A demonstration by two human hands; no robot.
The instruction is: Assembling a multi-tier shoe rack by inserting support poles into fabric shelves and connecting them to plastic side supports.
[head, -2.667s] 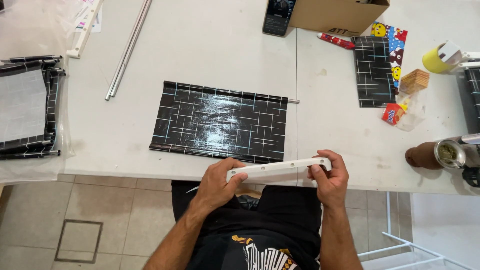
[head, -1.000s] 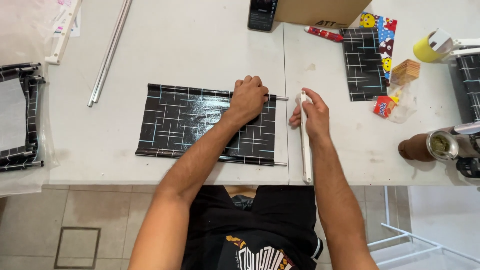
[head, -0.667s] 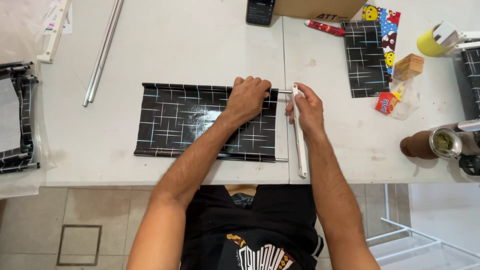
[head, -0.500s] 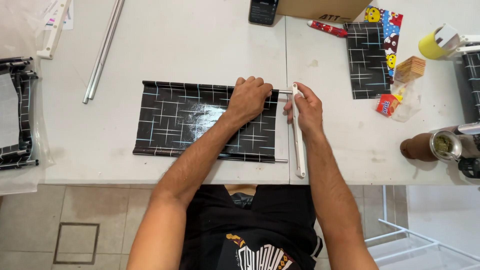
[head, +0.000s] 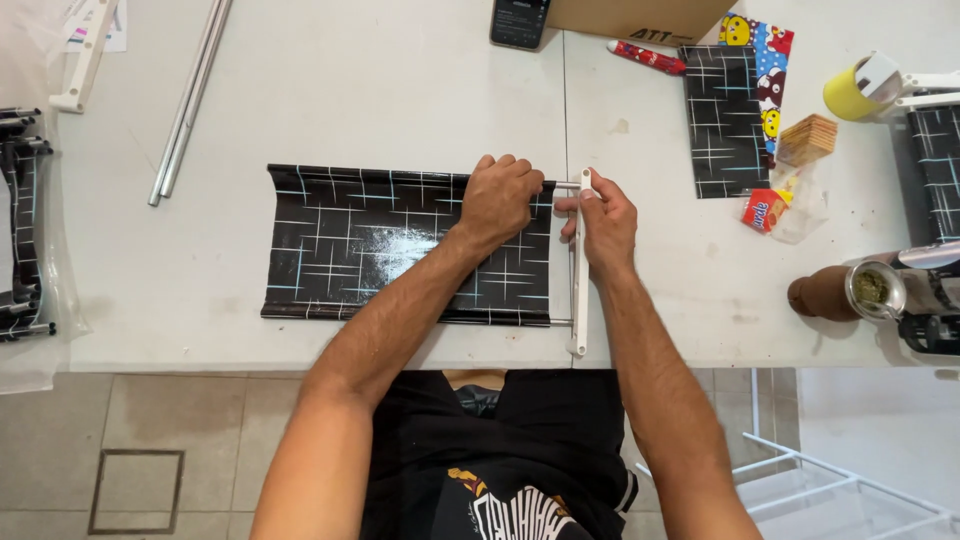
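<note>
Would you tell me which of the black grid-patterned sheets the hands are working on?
The large sheet at the table's near edge, under the left hand; the others lie untouched farther right.

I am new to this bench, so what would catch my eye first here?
The black sheet with pale crossing lines lies mid-table, its left edge curling up. The left hand presses its upper right corner, while the right hand holds a white bar along its right edge. A yellow tape roll sits far right.

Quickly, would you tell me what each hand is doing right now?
Left hand: closed, pressing on the black patterned sheet.
Right hand: closed, gripping the white bar.
</note>
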